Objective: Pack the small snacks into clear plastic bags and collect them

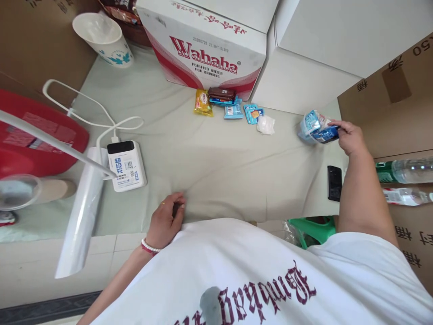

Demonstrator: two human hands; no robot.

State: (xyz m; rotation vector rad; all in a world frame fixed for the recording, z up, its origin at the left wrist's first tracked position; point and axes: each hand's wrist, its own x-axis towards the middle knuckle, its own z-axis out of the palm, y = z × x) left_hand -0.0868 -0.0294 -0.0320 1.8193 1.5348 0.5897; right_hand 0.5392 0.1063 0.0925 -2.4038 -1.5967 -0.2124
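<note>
At the right end of the table, my right hand is closed at the right side of a small clear plastic tub. Blue and pale snack packets fill the tub, and the hand partly covers its rim. My left hand rests at the table's front edge against my shirt, fingers curled in and nothing visible in them. Nearest to the tub on its left are a crumpled white wrapper and a flat blue packet.
A yellow packet, brown packet and light-blue packet lie before a Wahaha carton. On the left are a cabled power bank, plastic roll and paper cup. A black phone lies by my right forearm.
</note>
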